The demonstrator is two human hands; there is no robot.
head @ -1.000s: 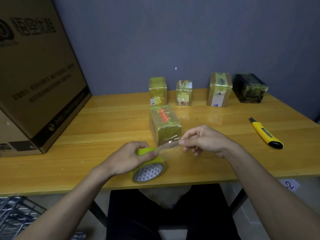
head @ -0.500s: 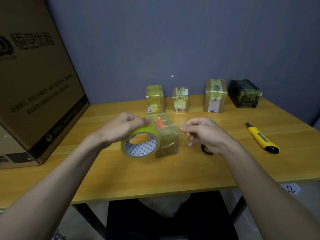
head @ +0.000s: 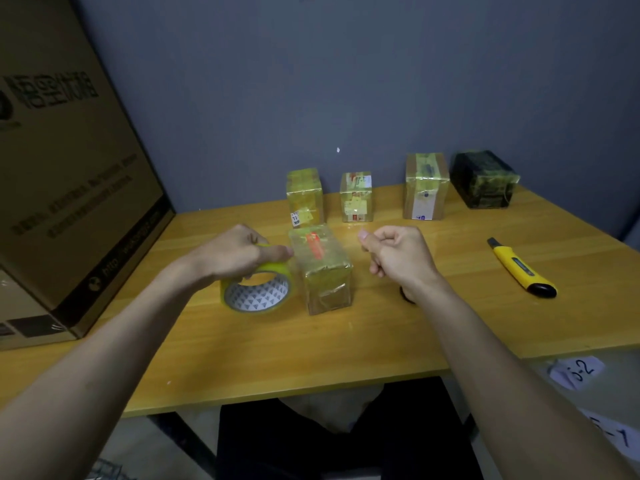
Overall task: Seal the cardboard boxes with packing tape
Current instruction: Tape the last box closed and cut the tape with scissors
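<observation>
A grey wall (head: pixel 346 81) backed your yellow wooden desk (head: pixel 311 348), whose near edge ran just above your lap. A large cardboard carton (head: pixel 69 188) crowded the left end, and a row of four taped boxes (head: pixel 356 197) lined the wall, the rightmost dark. That left bare wood in front of you and to the right, broken only by a yellow utility knife (head: pixel 521 268) lying well apart from your work. The small box (head: pixel 322 268) you were sealing stood near the middle of the desk, already wrapped in glossy tape, a red label on top. Your left hand (head: pixel 239 252) gripped the yellow-green tape roll (head: pixel 258 292) from above, fingers curled over its rim, the roll tilted on the desk just beside the box's left side. Your right hand (head: pixel 398 258) hovered to the right of the box with its fingers curled and thumb against forefinger, as if pinching; whether a clear strip of tape sat in that pinch could not be made out
</observation>
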